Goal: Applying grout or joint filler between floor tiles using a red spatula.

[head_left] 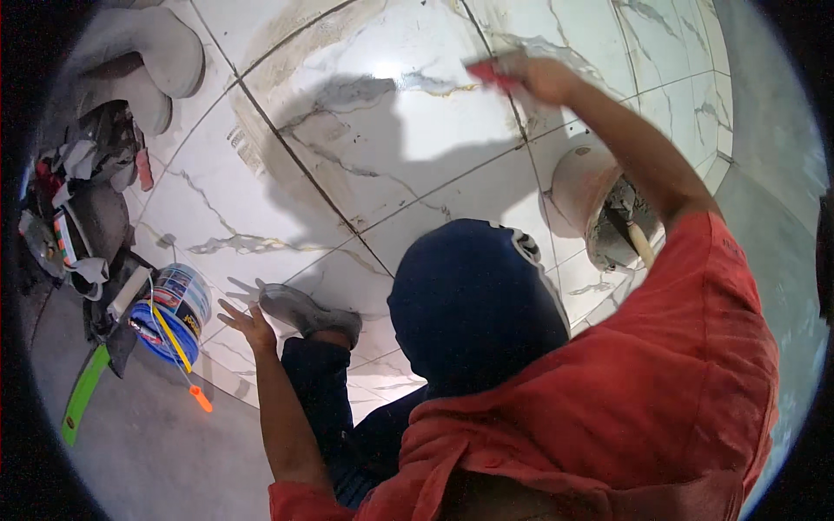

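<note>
My right hand (549, 82) reaches far out over the white marbled tiles (434, 126) and grips a small flat red tool (492, 71). Motion smears that tool, so its exact kind cannot be made out. It is at a tile joint, with grey-brown smears on the tiles nearby. My left hand (249, 326) hangs with fingers spread, holding nothing, beside my grey shoe (304, 311) and a printed bucket (187, 295). Under my right arm stands a dirty pinkish bucket (578, 187) lying open toward me, with a pale-handled trowel (640, 241) in it.
Grey rubber boots (169, 61) are at the far left. Below them lies a heap of tools and rags (87, 200). A blue coil (165, 334) and an orange-handled tool (200, 398) are by the printed bucket; a green strip (85, 395) lies further left. My bent knee (478, 304) fills the middle.
</note>
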A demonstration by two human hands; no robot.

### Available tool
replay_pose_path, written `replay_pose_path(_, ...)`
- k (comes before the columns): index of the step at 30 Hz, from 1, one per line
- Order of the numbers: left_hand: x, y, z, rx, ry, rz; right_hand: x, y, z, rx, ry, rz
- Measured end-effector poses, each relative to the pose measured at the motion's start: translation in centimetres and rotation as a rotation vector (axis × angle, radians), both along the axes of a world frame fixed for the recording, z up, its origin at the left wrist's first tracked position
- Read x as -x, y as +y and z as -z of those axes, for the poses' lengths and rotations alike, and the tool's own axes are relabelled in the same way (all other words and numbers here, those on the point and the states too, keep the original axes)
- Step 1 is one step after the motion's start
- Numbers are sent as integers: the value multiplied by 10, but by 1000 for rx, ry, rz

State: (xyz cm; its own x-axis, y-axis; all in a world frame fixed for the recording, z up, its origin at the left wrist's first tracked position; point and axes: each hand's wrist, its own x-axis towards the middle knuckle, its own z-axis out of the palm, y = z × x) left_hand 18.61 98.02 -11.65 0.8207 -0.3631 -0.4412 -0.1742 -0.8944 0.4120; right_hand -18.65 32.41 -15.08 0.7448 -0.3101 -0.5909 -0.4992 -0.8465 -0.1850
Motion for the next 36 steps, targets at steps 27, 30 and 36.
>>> replay_pose_path(27,-42,-63,-8,52,-39,315,38,175,-26,317,-235,923)
replay_pose_path(30,-46,-77,0,62,-28,330,60,225,2,458,-341,760)
replay_pose_path(36,-53,-89,-11,113,16,333,23,200,-46,176,-282,893)
